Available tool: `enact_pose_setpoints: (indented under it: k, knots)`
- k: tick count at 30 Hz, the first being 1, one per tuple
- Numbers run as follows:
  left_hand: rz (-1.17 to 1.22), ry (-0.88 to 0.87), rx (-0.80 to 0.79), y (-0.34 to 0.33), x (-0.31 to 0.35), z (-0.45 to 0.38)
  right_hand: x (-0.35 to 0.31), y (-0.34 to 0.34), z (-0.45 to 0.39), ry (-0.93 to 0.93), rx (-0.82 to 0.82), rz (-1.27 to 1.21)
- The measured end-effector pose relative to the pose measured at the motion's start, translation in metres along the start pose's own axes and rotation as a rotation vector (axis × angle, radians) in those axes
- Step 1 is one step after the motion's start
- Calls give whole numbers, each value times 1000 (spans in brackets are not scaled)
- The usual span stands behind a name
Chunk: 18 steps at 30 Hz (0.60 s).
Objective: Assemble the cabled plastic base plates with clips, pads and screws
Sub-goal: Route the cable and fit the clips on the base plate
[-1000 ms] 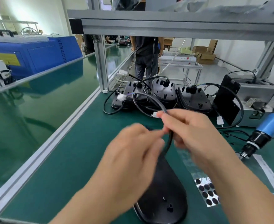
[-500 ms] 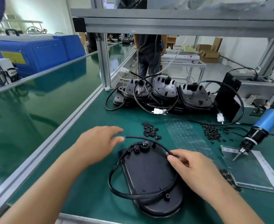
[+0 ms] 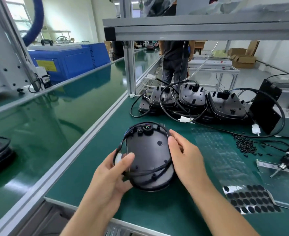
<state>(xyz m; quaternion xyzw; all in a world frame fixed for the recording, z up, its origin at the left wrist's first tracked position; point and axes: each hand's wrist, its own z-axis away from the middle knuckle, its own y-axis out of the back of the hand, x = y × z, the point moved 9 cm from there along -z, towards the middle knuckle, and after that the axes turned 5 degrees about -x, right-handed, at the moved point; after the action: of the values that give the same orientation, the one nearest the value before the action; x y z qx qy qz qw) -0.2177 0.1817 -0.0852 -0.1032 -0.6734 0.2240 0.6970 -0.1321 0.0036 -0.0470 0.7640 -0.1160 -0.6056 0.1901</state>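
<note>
Both hands grip the black base plate (image 3: 149,159): the left hand (image 3: 113,174) curls under its near left edge with the thumb pressed on top, pinching the cable's white connector (image 3: 118,157) against the rim, while the right hand (image 3: 184,157) cups the right edge, fingers bent round it and over the cable (image 3: 150,172) there. Half a second ago the plate lay flat on the green mat (image 3: 166,210) with the left hand open beside it and only the right one touching the cable; now it is lifted clear and tilted toward the camera, and the loose loop has been drawn in tight round the outline. That suggests the cable routing is about finished and the piece is being carried off or turned for its next fitting, likely pads or screws. The plate is a smooth oval shell, matte black, with small posts and a round hole on its face, a grommet with coloured wires at the far end, and the cable crossing its lower part. It hangs above the mat's near middle, left of the pad sheet (image 3: 249,198) and short of the stacked plates (image 3: 191,104).
</note>
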Motion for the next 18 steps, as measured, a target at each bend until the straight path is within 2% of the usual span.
enact_pose_setpoints:
  k: [4, 12, 18]
  knots:
    - [29, -13, 38, 23, 7, 9, -27, -53, -20, 45, -66, -68]
    - [-130, -249, 405, 115, 58, 37, -74, -167, -28, 164, -378, -106]
    - [-156, -337, 571, 176, 103, 39, -100, -232, -17, 181, -592, -198]
